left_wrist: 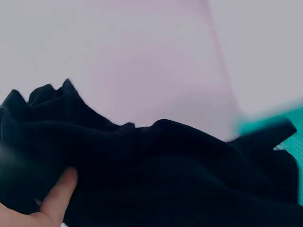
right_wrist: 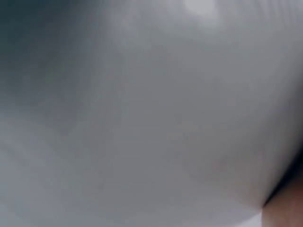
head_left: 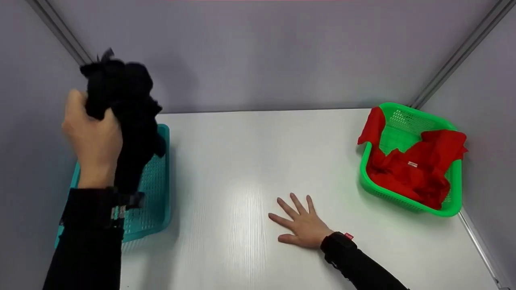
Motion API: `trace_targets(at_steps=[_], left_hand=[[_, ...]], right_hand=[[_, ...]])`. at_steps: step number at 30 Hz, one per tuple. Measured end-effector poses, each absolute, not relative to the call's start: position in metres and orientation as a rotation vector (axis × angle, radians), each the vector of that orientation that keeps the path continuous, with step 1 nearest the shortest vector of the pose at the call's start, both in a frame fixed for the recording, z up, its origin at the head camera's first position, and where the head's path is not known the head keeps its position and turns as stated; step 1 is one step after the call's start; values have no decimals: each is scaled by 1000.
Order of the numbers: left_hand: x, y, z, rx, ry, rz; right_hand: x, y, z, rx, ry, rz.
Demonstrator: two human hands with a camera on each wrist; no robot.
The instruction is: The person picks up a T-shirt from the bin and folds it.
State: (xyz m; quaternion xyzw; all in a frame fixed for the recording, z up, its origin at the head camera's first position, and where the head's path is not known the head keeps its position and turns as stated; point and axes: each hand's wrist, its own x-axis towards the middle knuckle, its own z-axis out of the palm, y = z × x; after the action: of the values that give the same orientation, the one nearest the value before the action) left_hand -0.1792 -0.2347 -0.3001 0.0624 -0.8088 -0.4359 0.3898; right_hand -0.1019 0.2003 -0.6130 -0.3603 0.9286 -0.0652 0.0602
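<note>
My left hand (head_left: 93,135) grips a bunched black cloth garment (head_left: 133,108) and holds it up above the teal basket (head_left: 155,201) on the left. In the left wrist view, the thumb lies against the dark garment (left_wrist: 156,175), whose folds spread across the lower half; the other fingers are hidden. Palm down with fingers spread, my right hand (head_left: 304,229) rests on the white table (head_left: 225,169), holding nothing. The right wrist view is blurred and shows mostly a pale surface, with a bit of skin in the lower right corner.
A bright green basket (head_left: 455,189) stands at the right, with a red cloth garment (head_left: 419,173) inside it and draped over its rim. Grey panels (head_left: 274,56) enclose the table at the back and both sides.
</note>
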Motion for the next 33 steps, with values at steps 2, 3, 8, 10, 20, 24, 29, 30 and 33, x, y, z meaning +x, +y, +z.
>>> trace_targets(at_steps=[2, 3, 8, 10, 20, 24, 29, 30, 33], left_hand=[[-181, -210, -275, 45, -1937, -1197], [-181, -198, -265, -25, -1891, -1234], [-189, -144, -248, -353, -1757, -1294], [-196, -126, -253, -448, -1739, -1304], [-206, -62, -360, -700, -2250, -1359], [-199, -54, -406, -651, -2552, -1431], [-188, -51, -441, -524, -2732, -1508], [-185, -50, -445, -501, -2730, -1523], [-176, -44, -455, -500, -2668, -1559]], right_hand=[[-102, 201, -614, -1095, 2818, -205], [-102, 201, -614, -1096, 2819, -208], [-103, 199, -613, -1088, 2805, -221], [-103, 198, -612, -1092, 2801, -247], [-102, 197, -611, -1093, 2824, -286], [-103, 196, -602, -1031, 2765, -387], [-111, 195, -576, -707, 2649, -854], [-114, 195, -570, -589, 2588, -1019], [-118, 194, -553, -228, 2285, -1543]])
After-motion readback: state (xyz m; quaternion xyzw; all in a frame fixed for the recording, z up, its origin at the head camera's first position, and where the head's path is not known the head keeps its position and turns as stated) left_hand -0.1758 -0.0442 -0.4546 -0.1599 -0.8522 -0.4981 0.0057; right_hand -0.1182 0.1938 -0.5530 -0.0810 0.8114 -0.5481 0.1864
